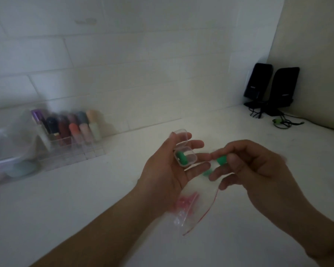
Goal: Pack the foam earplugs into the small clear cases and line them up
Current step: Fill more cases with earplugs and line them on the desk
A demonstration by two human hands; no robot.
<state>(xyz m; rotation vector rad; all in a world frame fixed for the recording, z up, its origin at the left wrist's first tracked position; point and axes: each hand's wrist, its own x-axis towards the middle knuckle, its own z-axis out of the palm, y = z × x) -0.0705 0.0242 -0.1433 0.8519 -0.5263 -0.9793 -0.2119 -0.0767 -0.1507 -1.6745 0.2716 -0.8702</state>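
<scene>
two hands above white counter, left hand (168, 168) cradling open clear case (184, 153), right hand (245, 166) pinching green earplug (221, 159)

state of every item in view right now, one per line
case: lid open, one green earplug inside, held in left hand
loose earplug: green, pinched by right hand
zip bag: lying on the counter, pink earplugs inside; open or sealed unclear
organizer: upright by the wall, holding colored bottles
speakers: standing in the corner, cables attached

I've got a clear organizer (66, 145) of blurry coloured bottles (73, 130) far left, two black speakers (272, 89) in the right corner with tangled cables (283, 122).
</scene>
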